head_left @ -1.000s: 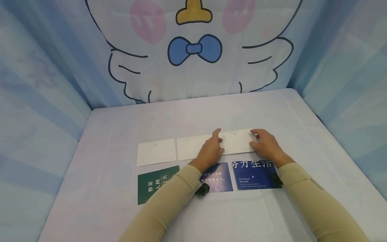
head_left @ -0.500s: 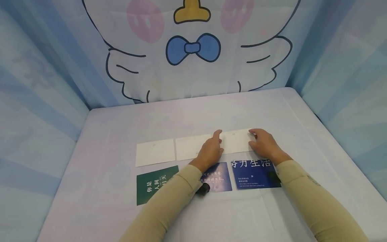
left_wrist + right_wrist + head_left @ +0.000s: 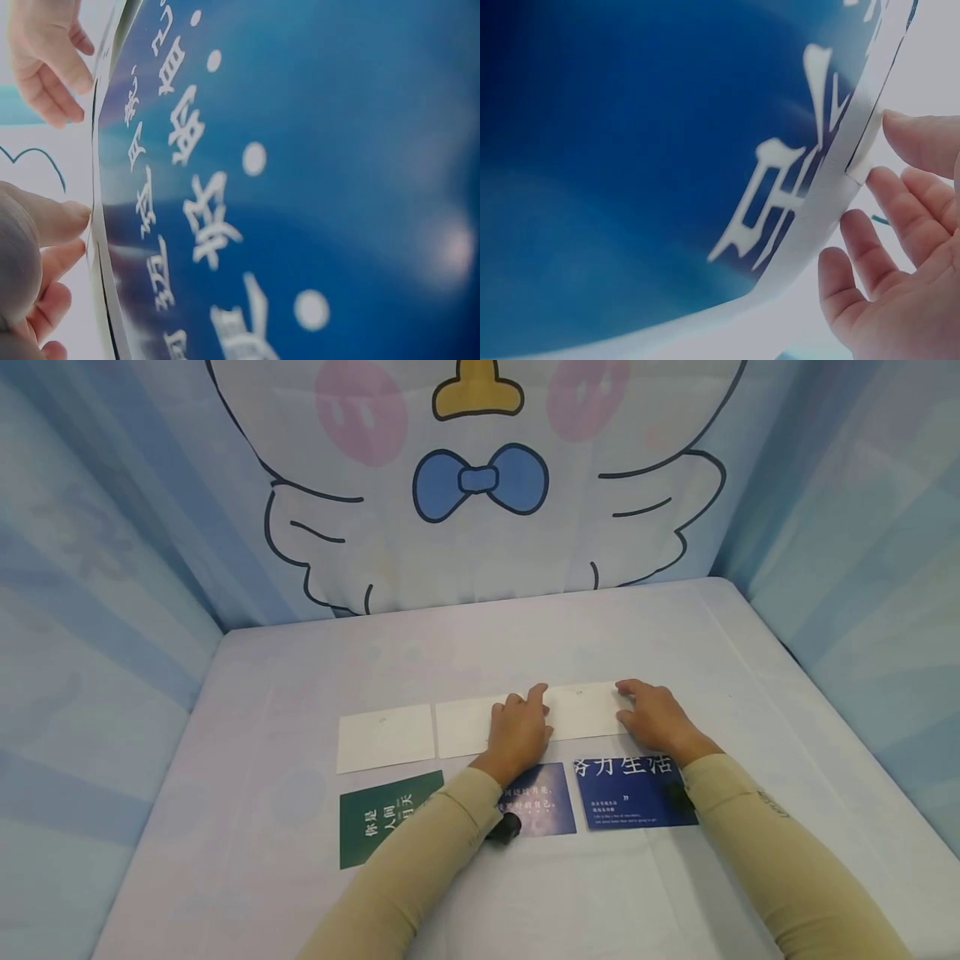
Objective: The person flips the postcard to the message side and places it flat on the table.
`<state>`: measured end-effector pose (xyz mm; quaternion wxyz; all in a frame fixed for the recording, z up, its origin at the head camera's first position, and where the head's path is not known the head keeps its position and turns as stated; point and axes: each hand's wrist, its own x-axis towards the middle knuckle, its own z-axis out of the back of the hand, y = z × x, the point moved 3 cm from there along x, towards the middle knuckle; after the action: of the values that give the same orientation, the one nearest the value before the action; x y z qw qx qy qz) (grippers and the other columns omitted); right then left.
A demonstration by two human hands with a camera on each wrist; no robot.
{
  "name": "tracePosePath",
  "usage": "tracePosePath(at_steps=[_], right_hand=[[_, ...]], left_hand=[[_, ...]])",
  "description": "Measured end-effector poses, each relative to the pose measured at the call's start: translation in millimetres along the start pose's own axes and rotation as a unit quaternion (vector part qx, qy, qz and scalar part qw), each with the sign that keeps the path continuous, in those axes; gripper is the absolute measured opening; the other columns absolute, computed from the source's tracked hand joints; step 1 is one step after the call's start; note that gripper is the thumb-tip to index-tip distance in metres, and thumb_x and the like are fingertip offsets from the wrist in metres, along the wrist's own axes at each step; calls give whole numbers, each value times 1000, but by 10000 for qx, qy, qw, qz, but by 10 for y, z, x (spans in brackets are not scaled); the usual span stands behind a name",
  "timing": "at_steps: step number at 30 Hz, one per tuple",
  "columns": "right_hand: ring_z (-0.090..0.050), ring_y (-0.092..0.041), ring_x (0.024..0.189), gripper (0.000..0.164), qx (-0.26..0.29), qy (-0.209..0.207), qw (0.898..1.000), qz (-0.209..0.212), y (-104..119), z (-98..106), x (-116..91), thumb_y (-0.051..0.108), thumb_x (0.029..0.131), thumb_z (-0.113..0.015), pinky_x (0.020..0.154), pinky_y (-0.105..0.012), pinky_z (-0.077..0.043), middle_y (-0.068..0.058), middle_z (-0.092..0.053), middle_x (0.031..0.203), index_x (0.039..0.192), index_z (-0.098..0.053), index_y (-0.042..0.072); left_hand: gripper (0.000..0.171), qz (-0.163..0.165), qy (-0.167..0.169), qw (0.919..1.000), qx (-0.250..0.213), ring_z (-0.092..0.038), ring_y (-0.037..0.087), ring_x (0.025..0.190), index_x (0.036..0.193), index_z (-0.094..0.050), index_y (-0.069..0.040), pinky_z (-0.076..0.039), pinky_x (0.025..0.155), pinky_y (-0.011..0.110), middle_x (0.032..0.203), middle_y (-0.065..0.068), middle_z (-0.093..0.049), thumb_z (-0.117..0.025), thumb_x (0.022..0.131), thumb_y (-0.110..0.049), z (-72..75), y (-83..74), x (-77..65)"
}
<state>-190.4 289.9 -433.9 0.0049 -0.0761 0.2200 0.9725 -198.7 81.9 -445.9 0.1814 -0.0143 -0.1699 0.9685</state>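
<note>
Three white blank-faced cards lie in a row: a left card (image 3: pixel 386 739), a middle card (image 3: pixel 462 727) and a right card (image 3: pixel 585 712). My left hand (image 3: pixel 519 732) rests over the right part of the middle card, its fingertips by the right card's left edge. At the right card's other end is my right hand (image 3: pixel 660 718), thumb and index finger touching or close to that edge. In the right wrist view the thumb tip (image 3: pixel 896 124) meets a card's edge and the other fingers are loosely bent. The left hand hides the join between the middle and right cards.
Nearer me lie a green printed card (image 3: pixel 378 818), a purple-blue one (image 3: pixel 543 802) and a dark blue one (image 3: pixel 630 797), partly covered by my arms. A small black object (image 3: pixel 506 827) shows at my left sleeve. A cartoon-printed curtain (image 3: pixel 480 543) hangs behind the table.
My left hand has raised and spread its fingers more over the middle card. The right index finger has straightened slightly. The right card's far edge has shifted a little toward me.
</note>
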Motion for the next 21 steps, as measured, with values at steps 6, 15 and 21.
tracePosePath(at_steps=[6, 15, 21], right_hand=[[-40, -50, 134, 52, -25, -9, 10000, 2, 9, -11, 2, 10, 98, -55, 109, -59, -31, -30, -45, 145, 146, -42, -6], [-37, -50, 136, 51, 114, -196, 9997, -20, 83, 35, -16, 11, 99, -53, 109, -60, -30, -29, -44, 147, 146, -43, -4], [-42, -50, 131, 51, 378, -333, 9987, 113, 96, 206, -222, 16, 99, -57, 104, -63, -35, -30, -46, 144, 145, -45, -3]], left_hand=[[65, 39, 83, 10000, 23, -55, 22, 117, 151, -38, -13, -40, 92, 38, 120, -10, -69, -69, 95, -28, 6, -9, 2], [55, 47, 19, 9998, -171, -52, 21, 122, 146, -47, -17, -38, 96, 41, 122, -7, -68, -68, 96, -27, 75, -38, -44], [51, -430, 36, 9987, -268, -52, 20, 122, 142, -54, -17, -39, 95, 41, 131, -4, -64, -68, 96, -35, 216, -167, -176]])
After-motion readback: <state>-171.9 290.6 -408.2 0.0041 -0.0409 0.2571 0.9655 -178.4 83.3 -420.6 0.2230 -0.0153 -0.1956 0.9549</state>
